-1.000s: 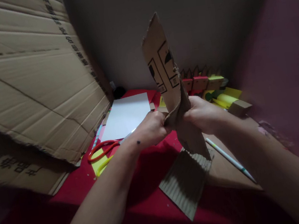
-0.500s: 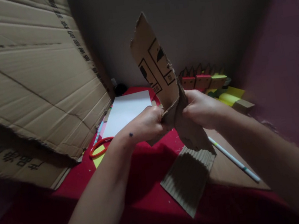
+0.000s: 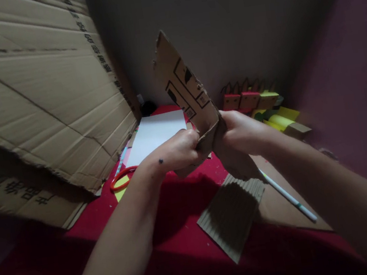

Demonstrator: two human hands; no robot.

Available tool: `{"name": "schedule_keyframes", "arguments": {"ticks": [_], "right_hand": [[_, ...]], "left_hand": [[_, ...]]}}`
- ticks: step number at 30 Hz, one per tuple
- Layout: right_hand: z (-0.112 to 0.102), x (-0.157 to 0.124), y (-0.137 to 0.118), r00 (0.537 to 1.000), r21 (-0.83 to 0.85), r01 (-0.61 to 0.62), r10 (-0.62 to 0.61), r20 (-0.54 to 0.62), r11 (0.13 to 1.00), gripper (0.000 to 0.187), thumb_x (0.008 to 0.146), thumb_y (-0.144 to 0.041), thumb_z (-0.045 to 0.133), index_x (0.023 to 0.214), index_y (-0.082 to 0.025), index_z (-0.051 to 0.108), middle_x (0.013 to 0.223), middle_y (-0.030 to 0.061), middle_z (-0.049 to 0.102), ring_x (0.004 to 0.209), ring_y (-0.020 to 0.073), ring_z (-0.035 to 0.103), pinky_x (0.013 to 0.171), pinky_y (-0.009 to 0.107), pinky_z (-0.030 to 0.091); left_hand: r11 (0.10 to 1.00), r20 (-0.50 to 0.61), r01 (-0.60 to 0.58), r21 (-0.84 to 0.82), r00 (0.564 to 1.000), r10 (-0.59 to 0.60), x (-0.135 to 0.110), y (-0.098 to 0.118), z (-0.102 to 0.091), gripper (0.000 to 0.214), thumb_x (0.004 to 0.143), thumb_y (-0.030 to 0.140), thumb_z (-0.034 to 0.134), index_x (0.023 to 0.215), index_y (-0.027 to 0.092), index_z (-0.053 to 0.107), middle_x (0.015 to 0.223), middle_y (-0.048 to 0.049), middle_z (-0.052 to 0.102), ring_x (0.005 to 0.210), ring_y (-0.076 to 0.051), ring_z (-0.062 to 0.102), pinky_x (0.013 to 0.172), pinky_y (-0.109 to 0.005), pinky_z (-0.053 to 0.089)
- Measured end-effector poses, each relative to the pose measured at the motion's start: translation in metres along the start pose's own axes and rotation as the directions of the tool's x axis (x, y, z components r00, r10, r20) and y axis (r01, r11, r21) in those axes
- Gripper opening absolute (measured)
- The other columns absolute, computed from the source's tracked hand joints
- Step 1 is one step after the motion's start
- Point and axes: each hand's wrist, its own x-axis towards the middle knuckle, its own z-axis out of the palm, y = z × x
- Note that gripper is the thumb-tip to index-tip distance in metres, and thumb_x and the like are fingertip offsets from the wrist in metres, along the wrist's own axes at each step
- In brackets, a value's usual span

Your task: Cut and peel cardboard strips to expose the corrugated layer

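Note:
Both hands grip one torn piece of brown cardboard (image 3: pixel 184 86) with black printed symbols, held up above the red cloth (image 3: pixel 183 229). My left hand (image 3: pixel 180 149) is closed on its left side, and my right hand (image 3: pixel 241 131) is closed on its right side. The upper flap leans left and away from me. A lower part of the piece hangs down under my right hand. Beneath it a corrugated cardboard scrap (image 3: pixel 231 215) lies flat on the cloth.
A large cardboard sheet (image 3: pixel 36 99) leans along the left. Orange-handled scissors (image 3: pixel 120 179), a white paper sheet (image 3: pixel 155 134) and a white pen (image 3: pixel 287 195) lie on the cloth. Small red and yellow paper-covered boxes (image 3: pixel 253 99) line the back wall, right.
The upper flap of the held cardboard has tipped further left and lower. Both hands have stayed closed on it and shifted slightly up in view.

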Motion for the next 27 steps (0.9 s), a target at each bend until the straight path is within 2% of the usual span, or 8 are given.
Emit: {"name": "schedule_keyframes", "arguments": {"ticks": [4, 11, 14, 17, 19, 21, 24, 27], "right_hand": [[-0.002, 0.002, 0.005, 0.999, -0.007, 0.006, -0.005, 0.033, 1.000, 0.020, 0.055, -0.006, 0.052, 0.069, -0.016, 0.061, 0.060, -0.0019, 0.059, 0.061, 0.0153, 0.053, 0.055, 0.025, 0.042], [-0.004, 0.003, 0.008, 1.000, -0.098, 0.021, -0.019, 0.016, 0.995, 0.025, 0.054, -0.004, 0.052, 0.073, -0.017, 0.062, 0.068, 0.0009, 0.063, 0.066, 0.0168, 0.055, 0.054, 0.025, 0.042], [-0.006, 0.003, 0.007, 0.998, -0.035, -0.057, 0.059, 0.030, 0.998, 0.020, 0.052, -0.005, 0.051, 0.065, -0.018, 0.060, 0.061, -0.0005, 0.062, 0.060, 0.0158, 0.054, 0.050, 0.024, 0.042], [-0.013, 0.003, 0.012, 0.981, 0.082, -0.193, 0.192, 0.017, 0.978, 0.022, 0.048, -0.003, 0.050, 0.060, -0.018, 0.060, 0.054, -0.0018, 0.060, 0.052, 0.0162, 0.055, 0.046, 0.026, 0.043], [-0.019, 0.003, 0.018, 0.953, 0.175, -0.294, 0.303, -0.028, 0.940, 0.025, 0.045, -0.001, 0.049, 0.061, -0.018, 0.061, 0.051, -0.0014, 0.061, 0.049, 0.0178, 0.056, 0.046, 0.028, 0.045], [-0.025, 0.001, 0.025, 0.910, 0.296, -0.373, 0.408, -0.068, 0.879, 0.028, 0.043, 0.000, 0.050, 0.062, -0.017, 0.061, 0.051, -0.0002, 0.062, 0.048, 0.0196, 0.058, 0.048, 0.032, 0.048], [-0.030, -0.006, 0.033, 0.869, 0.487, -0.415, 0.493, -0.038, 0.769, 0.033, 0.045, 0.000, 0.053, 0.072, -0.016, 0.062, 0.059, 0.0024, 0.066, 0.053, 0.0214, 0.063, 0.056, 0.036, 0.052], [-0.026, -0.017, 0.040, 0.906, 0.612, -0.324, 0.423, -0.019, 0.722, 0.039, 0.049, -0.003, 0.054, 0.085, -0.016, 0.061, 0.074, 0.0050, 0.070, 0.066, 0.0218, 0.065, 0.068, 0.037, 0.053]], "left_hand": [[0.991, -0.016, -0.060, 0.118, 0.998, 0.062, 0.003, -0.003, 0.000, 0.013, 0.062, 0.009, 0.047, 0.051, 0.016, 0.045, 0.048, 0.0054, 0.042, 0.047, -0.007, 0.039, 0.045, -0.020, 0.028], [0.980, 0.000, -0.047, 0.195, 0.999, 0.048, 0.003, -0.003, 0.002, 0.014, 0.068, 0.012, 0.046, 0.055, 0.017, 0.047, 0.048, 0.0047, 0.044, 0.047, -0.008, 0.041, 0.048, -0.021, 0.029], [0.967, 0.023, -0.072, 0.244, 0.997, 0.068, 0.004, -0.004, 0.002, 0.012, 0.066, 0.010, 0.046, 0.058, 0.017, 0.051, 0.054, 0.0036, 0.049, 0.052, -0.009, 0.044, 0.050, -0.022, 0.031], [0.970, -0.024, -0.073, 0.230, 0.996, 0.080, 0.005, -0.006, 0.001, 0.012, 0.063, 0.009, 0.049, 0.069, 0.016, 0.057, 0.064, 0.0020, 0.055, 0.061, -0.011, 0.049, 0.054, -0.022, 0.034], [0.995, -0.101, -0.048, 0.083, 0.993, 0.056, 0.004, -0.008, -0.004, 0.014, 0.066, 0.015, 0.055, 0.079, 0.015, 0.060, 0.072, 0.0002, 0.059, 0.066, -0.012, 0.052, 0.056, -0.022, 0.037], [0.982, -0.188, -0.056, -0.180, 0.982, 0.021, 0.003, -0.011, -0.010, 0.020, 0.070, 0.028, 0.060, 0.086, 0.015, 0.061, 0.075, -0.0016, 0.061, 0.065, -0.012, 0.054, 0.055, -0.022, 0.039], [0.810, -0.312, -0.164, -0.563, 0.950, -0.025, 0.004, -0.016, -0.017, 0.040, 0.081, 0.049, 0.047, 0.095, 0.013, 0.060, 0.075, -0.0055, 0.062, 0.063, -0.013, 0.057, 0.056, -0.024, 0.044], [0.682, -0.286, -0.156, -0.715, 0.955, -0.082, 0.009, -0.021, -0.014, 0.048, 0.083, 0.054, 0.041, 0.100, 0.012, 0.057, 0.077, -0.0084, 0.064, 0.064, -0.015, 0.060, 0.058, -0.027, 0.048]]}}
